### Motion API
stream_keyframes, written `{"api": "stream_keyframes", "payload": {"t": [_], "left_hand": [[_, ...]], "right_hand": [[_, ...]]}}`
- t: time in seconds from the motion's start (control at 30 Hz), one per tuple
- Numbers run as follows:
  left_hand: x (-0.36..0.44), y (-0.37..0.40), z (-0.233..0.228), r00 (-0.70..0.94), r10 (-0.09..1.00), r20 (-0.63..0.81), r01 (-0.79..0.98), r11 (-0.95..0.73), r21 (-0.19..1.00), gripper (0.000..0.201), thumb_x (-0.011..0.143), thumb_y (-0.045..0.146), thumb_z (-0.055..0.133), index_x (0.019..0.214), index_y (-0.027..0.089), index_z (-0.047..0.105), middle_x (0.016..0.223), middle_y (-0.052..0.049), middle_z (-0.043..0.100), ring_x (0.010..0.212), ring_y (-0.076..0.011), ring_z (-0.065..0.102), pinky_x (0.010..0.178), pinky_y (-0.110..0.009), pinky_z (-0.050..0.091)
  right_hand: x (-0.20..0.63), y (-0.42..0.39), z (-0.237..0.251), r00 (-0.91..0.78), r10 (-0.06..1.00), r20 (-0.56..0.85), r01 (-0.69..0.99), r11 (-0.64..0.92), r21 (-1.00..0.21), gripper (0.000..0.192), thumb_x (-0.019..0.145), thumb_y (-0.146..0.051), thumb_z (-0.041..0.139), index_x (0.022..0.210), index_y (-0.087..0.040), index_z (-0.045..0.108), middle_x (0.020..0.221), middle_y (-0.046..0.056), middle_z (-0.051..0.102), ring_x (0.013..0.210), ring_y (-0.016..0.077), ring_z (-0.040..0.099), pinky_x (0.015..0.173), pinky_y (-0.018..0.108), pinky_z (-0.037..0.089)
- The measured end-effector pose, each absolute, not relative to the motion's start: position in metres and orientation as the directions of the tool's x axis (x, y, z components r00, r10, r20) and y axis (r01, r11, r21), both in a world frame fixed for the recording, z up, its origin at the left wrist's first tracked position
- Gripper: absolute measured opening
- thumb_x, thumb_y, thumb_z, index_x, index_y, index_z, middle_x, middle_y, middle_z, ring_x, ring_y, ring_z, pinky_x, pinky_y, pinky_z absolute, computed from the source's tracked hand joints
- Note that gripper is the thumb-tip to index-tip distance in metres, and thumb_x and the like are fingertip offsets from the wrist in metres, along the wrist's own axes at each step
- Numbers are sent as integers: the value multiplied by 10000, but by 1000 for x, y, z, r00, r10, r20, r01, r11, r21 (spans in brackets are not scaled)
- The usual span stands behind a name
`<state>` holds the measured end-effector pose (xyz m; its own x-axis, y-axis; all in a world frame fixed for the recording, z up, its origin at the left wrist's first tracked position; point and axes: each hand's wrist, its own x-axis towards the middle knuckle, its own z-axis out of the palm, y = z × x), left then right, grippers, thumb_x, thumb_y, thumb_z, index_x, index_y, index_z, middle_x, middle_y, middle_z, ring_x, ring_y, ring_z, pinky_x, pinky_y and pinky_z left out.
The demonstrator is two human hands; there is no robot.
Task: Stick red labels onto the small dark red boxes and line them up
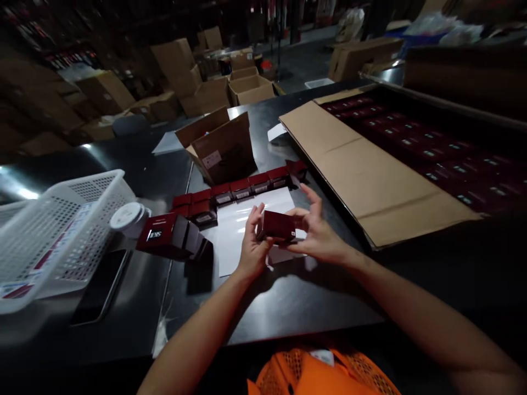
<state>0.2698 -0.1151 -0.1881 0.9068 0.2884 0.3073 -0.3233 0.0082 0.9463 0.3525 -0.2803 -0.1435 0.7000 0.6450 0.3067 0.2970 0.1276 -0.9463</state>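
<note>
A small dark-red carton point(276, 226) is held between my two hands above a white sheet point(234, 241). My left hand point(254, 244) grips its left end, thumb in front and fingers behind. At the right end, my right hand point(315, 233) closes on the carton, with the index finger raised. A row of similar red cartons point(242, 189) with white labels lines the sheet's far edge. To the left, a larger red carton point(158, 235) with silver lettering stands in a short stack.
A white perforated basket point(88, 189), a white round-lidded tub point(125, 216) and a phone point(101, 288) lie left. An open cardboard box point(226, 148) stands behind the row. At right, a large carton with flap point(349, 159) holds several red boxes point(432, 153).
</note>
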Motion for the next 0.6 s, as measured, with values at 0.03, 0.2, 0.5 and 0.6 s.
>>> {"api": "stream_keyframes", "payload": {"t": [0.03, 0.2, 0.5, 0.6], "left_hand": [[268, -114, -188, 906, 267, 330, -318, -87, 944, 646, 772, 707, 686, 1268, 318, 550, 1595, -99, 382, 1483, -335, 343, 1166, -532, 379], [258, -117, -182, 873, 190, 449, -327, -454, 829, 837, 711, 482, 848, 1430, 304, 459, 1580, -153, 388, 1415, -338, 450, 1115, -519, 452], [256, -123, -173, 911, 317, 266, -169, -301, 938, 425, 628, 233, 896, 1007, 222, 705, 1007, -39, 734, 908, -192, 711, 733, -298, 616], [258, -125, -173, 921, 326, 214, -161, -184, 970, 484, 579, 233, 929, 1007, 220, 704, 1025, -38, 736, 911, -190, 720, 770, -314, 622]], "right_hand": [[349, -282, -144, 732, 591, 339, 296, 172, -939, 1194, 687, -269, 865, 1514, -348, 7, 1041, 25, 620, 949, 226, 700, 929, 483, 591], [335, -300, -146, 756, 468, 458, 424, 183, -887, 1158, 671, -141, 824, 1486, -381, 38, 1086, 16, 638, 966, 210, 698, 850, 390, 620], [341, -325, -119, 520, 479, 707, 832, -97, -546, 583, 677, -262, 882, 1195, -304, 619, 1478, 97, 423, 1391, 356, 437, 1080, 538, 493], [343, -330, -111, 579, 290, 762, 799, -16, -601, 289, 775, -146, 798, 996, -302, 695, 1086, 32, 681, 1104, 266, 657, 982, 475, 547]]}}
